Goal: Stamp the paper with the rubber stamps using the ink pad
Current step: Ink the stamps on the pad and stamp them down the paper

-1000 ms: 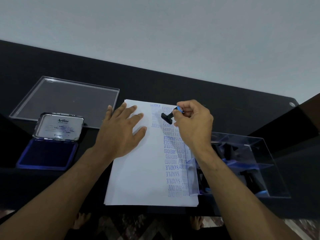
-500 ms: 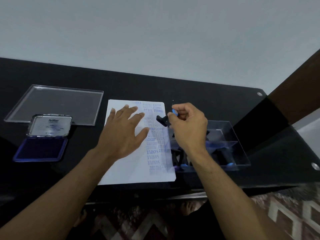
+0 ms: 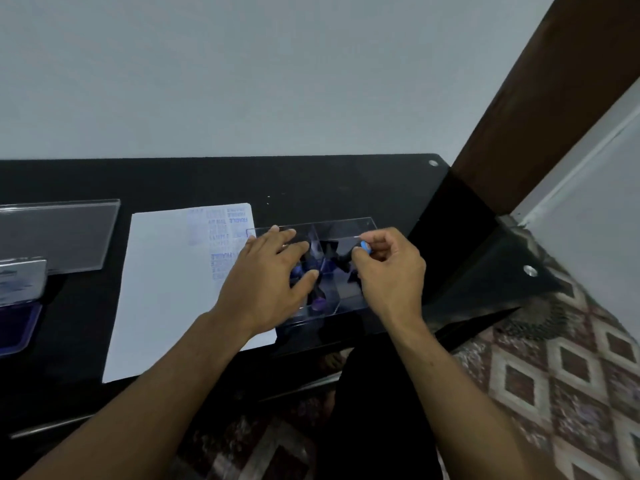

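Observation:
A white sheet of paper [image 3: 166, 289] lies on the black table, with blue stamp marks down its right side. Right of it stands a clear plastic box [image 3: 346, 225] holding several black stamps [image 3: 325, 251]. My right hand [image 3: 388, 271] pinches a black rubber stamp with a blue end [image 3: 365, 247] over the box's right half. My left hand [image 3: 266, 285] lies with straight, spread fingers over the paper's right edge and the box's left half. The open blue ink pad [image 3: 17, 323] sits at the far left, partly cut off.
A clear plastic lid [image 3: 59, 233] lies flat behind the ink pad. The table's right end [image 3: 450, 237] meets a brown wooden post [image 3: 554, 98]. Patterned floor [image 3: 554, 375] shows below and to the right.
My right hand carried the stamp from above the paper's top to over the box. My left hand slid right off the middle of the paper onto the box. The view swung right.

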The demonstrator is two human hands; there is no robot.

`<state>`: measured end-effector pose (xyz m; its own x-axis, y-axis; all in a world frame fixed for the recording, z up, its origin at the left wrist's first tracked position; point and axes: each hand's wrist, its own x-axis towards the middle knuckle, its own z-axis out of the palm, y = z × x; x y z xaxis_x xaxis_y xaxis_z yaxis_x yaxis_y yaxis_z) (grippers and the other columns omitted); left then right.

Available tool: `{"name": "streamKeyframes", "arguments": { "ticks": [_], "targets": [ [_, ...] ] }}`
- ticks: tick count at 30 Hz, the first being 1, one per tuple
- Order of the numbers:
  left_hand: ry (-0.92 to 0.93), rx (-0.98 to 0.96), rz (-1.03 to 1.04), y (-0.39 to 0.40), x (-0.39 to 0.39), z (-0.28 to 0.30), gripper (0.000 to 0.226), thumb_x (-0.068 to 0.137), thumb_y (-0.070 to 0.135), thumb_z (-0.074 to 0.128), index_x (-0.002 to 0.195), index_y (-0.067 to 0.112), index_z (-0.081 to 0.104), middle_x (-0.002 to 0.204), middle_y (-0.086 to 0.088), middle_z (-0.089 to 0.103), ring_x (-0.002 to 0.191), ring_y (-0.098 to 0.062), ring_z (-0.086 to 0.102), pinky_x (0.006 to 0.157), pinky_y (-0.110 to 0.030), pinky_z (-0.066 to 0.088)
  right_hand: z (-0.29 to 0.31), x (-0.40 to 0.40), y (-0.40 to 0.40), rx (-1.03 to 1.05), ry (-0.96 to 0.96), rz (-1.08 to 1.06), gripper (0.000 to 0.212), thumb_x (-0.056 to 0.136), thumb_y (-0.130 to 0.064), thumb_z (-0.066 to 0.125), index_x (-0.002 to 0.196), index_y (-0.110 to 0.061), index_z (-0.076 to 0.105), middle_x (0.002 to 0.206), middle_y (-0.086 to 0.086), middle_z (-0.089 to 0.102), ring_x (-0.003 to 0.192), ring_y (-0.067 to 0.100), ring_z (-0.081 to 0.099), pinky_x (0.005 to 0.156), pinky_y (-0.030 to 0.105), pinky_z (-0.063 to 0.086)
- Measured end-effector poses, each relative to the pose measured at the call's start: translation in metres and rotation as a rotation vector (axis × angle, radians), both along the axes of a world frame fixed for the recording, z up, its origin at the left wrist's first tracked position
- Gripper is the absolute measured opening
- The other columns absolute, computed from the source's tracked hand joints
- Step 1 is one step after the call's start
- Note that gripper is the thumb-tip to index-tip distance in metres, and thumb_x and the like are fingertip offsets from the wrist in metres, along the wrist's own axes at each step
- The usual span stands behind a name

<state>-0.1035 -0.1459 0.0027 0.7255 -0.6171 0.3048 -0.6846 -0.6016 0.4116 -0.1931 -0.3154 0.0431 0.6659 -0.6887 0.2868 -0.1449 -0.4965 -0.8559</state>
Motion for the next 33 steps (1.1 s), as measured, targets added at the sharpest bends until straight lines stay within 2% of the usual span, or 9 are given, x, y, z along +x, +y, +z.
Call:
{"name": "streamKeyframes", "arguments": {
  "ticks": [7,13,18,20,23,26,29,31,33],
  "targets": [
    [0.026,0.032,0.028,-0.017,0.001,-0.005,0.051,0.096,0.049,0.056,0.137,0.020,0.060,0.153,-0.009,0.046,0.149,-0.030,0.030,0.117,-0.057,0.030,-0.017,-0.009,-0.011,-0.115,0.271,0.143,0.018,0.072,-0.012,0.070,0.078,-0.025,0.059,0.079,-0.007,0.062,0.070,0.007,0.060,0.064,0.025,0.054],
    [0.040,0.052,0.043,-0.018,0.001,-0.007,0.054,0.096,0.051,0.053,0.139,0.019,0.058,0.155,-0.011,0.044,0.149,-0.032,0.029,0.119,-0.058,0.028,-0.016,-0.005,-0.008,-0.305,0.474,0.208,0.020,0.073,-0.009,0.069,0.074,-0.021,0.052,0.081,-0.006,0.056,0.072,0.013,0.056,0.061,0.031,0.051],
    [0.036,0.066,0.053,-0.018,0.000,-0.007,0.052,0.097,0.049,0.056,0.140,0.020,0.058,0.156,-0.010,0.043,0.149,-0.031,0.029,0.122,-0.053,0.022,-0.012,0.000,-0.004,-0.397,0.572,0.178,0.032,0.081,-0.019,0.073,0.071,-0.022,0.042,0.089,0.000,0.055,0.068,0.014,0.049,0.049,0.021,0.030],
    [0.037,0.066,0.055,-0.018,0.000,-0.007,0.052,0.097,0.049,0.055,0.140,0.020,0.057,0.156,-0.010,0.042,0.149,-0.031,0.028,0.123,-0.052,0.021,-0.015,0.003,-0.003,-0.414,0.598,0.144,0.032,0.082,-0.017,0.071,0.069,-0.022,0.042,0.089,0.001,0.056,0.066,0.013,0.049,0.046,0.021,0.027],
    [0.043,0.062,0.046,-0.018,0.001,-0.007,0.052,0.097,0.047,0.056,0.140,0.020,0.057,0.156,-0.011,0.042,0.150,-0.031,0.028,0.123,-0.052,0.020,-0.018,0.009,-0.002,-0.420,0.650,0.101,0.032,0.083,-0.014,0.069,0.063,-0.020,0.045,0.080,0.002,0.059,0.060,0.013,0.052,0.044,0.023,0.037],
    [0.043,0.055,0.027,-0.017,0.005,-0.006,0.053,0.096,0.046,0.055,0.139,0.017,0.057,0.154,-0.013,0.044,0.150,-0.033,0.027,0.121,-0.055,0.025,-0.014,0.011,-0.001,-0.417,0.632,0.109,0.027,0.084,-0.010,0.064,0.064,-0.015,0.047,0.089,0.007,0.061,0.073,0.021,0.058,0.053,0.028,0.043],
    [0.035,0.048,0.020,-0.015,0.013,-0.005,0.056,0.093,0.047,0.048,0.138,0.015,0.059,0.151,-0.015,0.046,0.148,-0.035,0.029,0.120,-0.055,0.025,-0.013,0.014,-0.005,-0.532,0.497,0.129,0.005,0.088,-0.016,0.059,0.089,-0.012,0.062,0.104,0.006,0.056,0.094,0.022,0.054,0.073,0.034,0.050],
    [0.037,0.039,0.018,-0.015,0.018,-0.004,0.057,0.093,0.046,0.047,0.138,0.013,0.058,0.151,-0.016,0.047,0.148,-0.036,0.029,0.120,-0.053,0.020,-0.013,0.018,-0.009,-0.642,0.476,0.186,0.018,0.090,-0.023,0.057,0.105,-0.016,0.064,0.111,0.005,0.054,0.103,0.022,0.050,0.086,0.039,0.049],
    [0.032,0.036,0.016,-0.016,0.022,-0.005,0.057,0.094,0.046,0.046,0.139,0.013,0.057,0.151,-0.016,0.047,0.149,-0.035,0.029,0.120,-0.053,0.018,-0.012,0.022,-0.012,-0.701,0.493,0.285,0.026,0.091,-0.029,0.054,0.114,-0.020,0.061,0.116,0.002,0.055,0.107,0.021,0.048,0.091,0.040,0.045]
  ]
}}
